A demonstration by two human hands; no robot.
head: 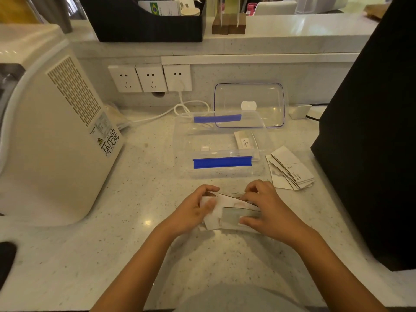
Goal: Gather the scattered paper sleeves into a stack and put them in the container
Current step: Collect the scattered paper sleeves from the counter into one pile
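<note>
Paper sleeves [227, 212] sit bunched between both hands just above the pale stone counter [90, 255] — the left hand [193, 212] clasps one end, the right hand [263, 212] pinches the other. Their long axis runs left to right, edges uneven, so squaring the stack looks like the step in hand. Next comes lifting the bundle forward, keeping it pinched flat. Beyond and to the right, a fanned pile of loose sleeves [290, 170] lies aslant, not yet gathered. Farther on stands the clear container [222, 164], open, a few sleeves inside — its lid [249, 104] leans behind.
</note>
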